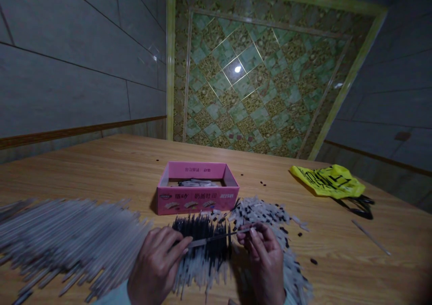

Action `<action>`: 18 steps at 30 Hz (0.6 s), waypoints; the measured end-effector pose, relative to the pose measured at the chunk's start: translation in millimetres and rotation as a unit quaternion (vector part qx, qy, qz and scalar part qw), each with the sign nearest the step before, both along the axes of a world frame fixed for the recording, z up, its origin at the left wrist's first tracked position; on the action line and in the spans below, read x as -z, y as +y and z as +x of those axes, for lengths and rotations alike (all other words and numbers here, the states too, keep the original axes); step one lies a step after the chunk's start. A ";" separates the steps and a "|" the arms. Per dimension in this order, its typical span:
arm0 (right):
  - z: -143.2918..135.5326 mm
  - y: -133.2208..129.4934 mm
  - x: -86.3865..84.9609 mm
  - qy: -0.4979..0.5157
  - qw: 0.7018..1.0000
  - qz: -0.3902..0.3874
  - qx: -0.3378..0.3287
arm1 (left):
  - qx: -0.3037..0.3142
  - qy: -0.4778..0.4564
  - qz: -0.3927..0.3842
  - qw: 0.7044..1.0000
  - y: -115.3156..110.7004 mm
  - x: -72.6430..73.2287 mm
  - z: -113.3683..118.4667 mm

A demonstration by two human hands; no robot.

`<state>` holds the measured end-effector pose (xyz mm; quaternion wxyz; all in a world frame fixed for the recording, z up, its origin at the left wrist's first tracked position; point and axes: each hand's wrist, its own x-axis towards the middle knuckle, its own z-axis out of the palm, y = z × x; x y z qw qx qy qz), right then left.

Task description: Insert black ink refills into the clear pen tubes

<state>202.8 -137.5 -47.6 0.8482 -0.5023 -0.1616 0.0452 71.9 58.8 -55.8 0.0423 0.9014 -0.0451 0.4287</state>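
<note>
A wooden worktop (340, 269) bore three heaps too dense to count: clear tubes (77, 237), dark-ended sticks (218, 251) and small black-and-white pieces (258, 213), apparently sorted by kind for easy reach. Beyond the sticks stood one pink carton (199, 201); one yellow bag (332, 181) lay to the right. The left hand (157, 262) and right hand (266, 260) pinched opposite ends of one slender rod (199, 243) over the sticks, seemingly for steadiness. One stray tube (371, 237) lay apart.

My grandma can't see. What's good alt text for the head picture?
A left hand and right hand hold a thin stick over dark-topped sticks. Around them on a wooden table: a pink box, pale sticks, small pieces and a yellow bag.
</note>
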 end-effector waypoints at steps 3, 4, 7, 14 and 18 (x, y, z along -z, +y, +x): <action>-3.3 1.0 -1.8 -0.006 1.000 -0.019 -0.006 | 0.007 0.008 -0.002 1.000 -1.4 -0.7 0.6; -3.9 1.0 -1.6 -0.011 1.000 -0.028 -0.009 | 0.009 0.011 -0.003 1.000 -1.7 -0.8 0.6; -4.8 0.8 1.8 -0.040 0.997 -0.058 -0.023 | 0.015 0.020 -0.006 1.000 -3.3 -0.7 0.0; -7.8 2.0 -2.6 -0.266 0.931 -0.231 -0.099 | 0.038 0.033 -0.029 0.998 -10.2 1.1 -3.5; 12.4 -9.8 -7.1 -0.312 0.882 -0.352 -0.028 | 0.034 0.028 -0.050 0.998 -8.0 3.2 -3.0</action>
